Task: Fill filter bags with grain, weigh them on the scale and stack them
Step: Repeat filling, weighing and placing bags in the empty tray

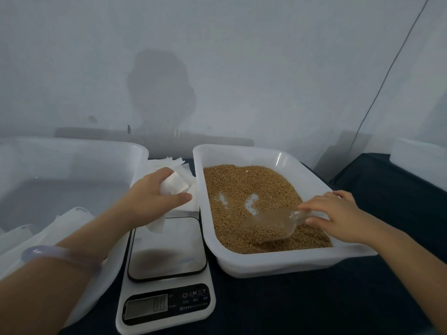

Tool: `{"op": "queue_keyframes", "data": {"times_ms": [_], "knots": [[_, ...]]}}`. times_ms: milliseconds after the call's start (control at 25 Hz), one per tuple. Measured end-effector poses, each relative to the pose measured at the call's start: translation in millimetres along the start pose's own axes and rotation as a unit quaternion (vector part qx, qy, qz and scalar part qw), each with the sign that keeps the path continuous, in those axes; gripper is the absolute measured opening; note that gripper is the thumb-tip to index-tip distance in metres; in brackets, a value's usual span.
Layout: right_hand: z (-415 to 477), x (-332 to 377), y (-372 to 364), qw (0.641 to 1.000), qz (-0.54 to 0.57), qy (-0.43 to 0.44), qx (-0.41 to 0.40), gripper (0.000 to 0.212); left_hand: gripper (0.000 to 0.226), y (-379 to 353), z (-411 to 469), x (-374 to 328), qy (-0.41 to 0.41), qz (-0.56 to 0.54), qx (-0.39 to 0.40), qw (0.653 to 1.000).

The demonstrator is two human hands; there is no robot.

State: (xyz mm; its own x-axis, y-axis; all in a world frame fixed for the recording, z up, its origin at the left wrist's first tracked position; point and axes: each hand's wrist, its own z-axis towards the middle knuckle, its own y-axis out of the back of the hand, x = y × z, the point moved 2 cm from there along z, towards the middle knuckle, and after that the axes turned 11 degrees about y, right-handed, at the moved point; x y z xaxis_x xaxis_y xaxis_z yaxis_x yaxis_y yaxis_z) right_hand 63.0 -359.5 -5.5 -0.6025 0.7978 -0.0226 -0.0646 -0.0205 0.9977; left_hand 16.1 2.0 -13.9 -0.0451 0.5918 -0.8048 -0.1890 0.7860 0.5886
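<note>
My left hand [154, 197] grips a white filter bag [175, 187] above the far edge of the scale [167, 269], and the bag's lower end hangs down past my palm. A pile of empty filter bags [167, 164] lies just behind it. My right hand [338, 213] holds the handle of a clear plastic scoop [268, 226], which lies partly filled in the brown grain [244, 187] inside the white tray [285, 262]. The scale's platform carries nothing and its display is unreadable.
A large translucent white tub [72, 151] stands at the left with white sheets [72, 216] lying over its near rim. A dark cloth [314, 305] covers the table. A white container [420, 160] sits at the far right, and a thin cable [387, 73] runs down the wall.
</note>
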Motion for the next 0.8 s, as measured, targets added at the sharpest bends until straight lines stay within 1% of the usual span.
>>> {"op": "queue_keyframes", "data": {"times_ms": [80, 200, 320, 440, 600, 800], "knots": [[-3, -7, 0, 1.0, 0.009, -0.024, -0.002, 0.026, 0.019, -1, 0, -1, 0.001, -0.001, 0.003, 1.0], [-3, -13, 3, 0.999, 0.004, -0.031, -0.008, 0.025, 0.019, -1, 0, -1, 0.004, 0.007, -0.001, 1.0], [-4, -15, 5, 0.998, 0.036, -0.043, -0.016, 0.026, 0.02, -1, 0, -1, 0.002, 0.01, -0.002, 1.0], [-4, -13, 7, 0.998, 0.037, -0.047, -0.018, 0.028, 0.018, -1, 0, 0, 0.004, 0.005, 0.0, 1.0], [-8, -9, 9, 0.994, 0.093, -0.056, -0.024, 0.03, 0.019, -1, 1, 1, 0.001, 0.0, 0.005, 1.0], [-12, -9, 9, 0.99, 0.123, -0.069, -0.01, 0.033, 0.023, -1, 2, 1, 0.016, -0.023, -0.012, 1.0]]}}
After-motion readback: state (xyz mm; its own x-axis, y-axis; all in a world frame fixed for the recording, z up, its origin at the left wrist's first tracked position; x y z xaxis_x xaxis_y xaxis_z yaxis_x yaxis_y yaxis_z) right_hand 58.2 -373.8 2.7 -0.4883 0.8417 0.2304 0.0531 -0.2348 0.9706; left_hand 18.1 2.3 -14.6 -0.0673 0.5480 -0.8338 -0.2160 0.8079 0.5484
